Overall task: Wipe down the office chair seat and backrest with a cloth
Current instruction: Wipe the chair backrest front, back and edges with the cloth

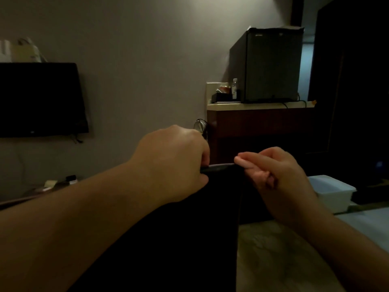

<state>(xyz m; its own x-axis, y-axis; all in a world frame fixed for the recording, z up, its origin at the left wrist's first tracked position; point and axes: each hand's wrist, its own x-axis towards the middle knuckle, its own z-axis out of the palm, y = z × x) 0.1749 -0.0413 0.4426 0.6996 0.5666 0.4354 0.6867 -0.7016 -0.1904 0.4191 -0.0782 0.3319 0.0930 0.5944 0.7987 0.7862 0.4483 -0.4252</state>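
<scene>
A dim room seen from a camera worn on a person's head, looking forward over two bare forearms. Both hands meet in the middle of the view and hold up a dark cloth (219, 199) by its top edge. The left hand (174, 163) is curled in a fist round the left end of that edge, knuckles toward the camera. The right hand (280, 178) pinches the right end between thumb and forefinger, its other fingers folded into the palm. The cloth is stretched between them and hangs straight down as a flat black sheet that fills the lower middle of the view. No office chair can be made out; its seat and backrest are either hidden behind the cloth or outside the view, and the darkness makes it hard to say which. Behind the hands stand a pale wall, a black television (40, 100) mounted at the left, and a small dark fridge (267, 64) on a table (259, 106) at the right, with a bottle (234, 88) beside it. A white box (332, 192) sits low at the right. This looks like the preparing step, the cloth being spread or folded before any wiping. The next move probably calls for gathering it into one hand, finding the chair, and pressing the cloth flat against the backrest or seat.
</scene>
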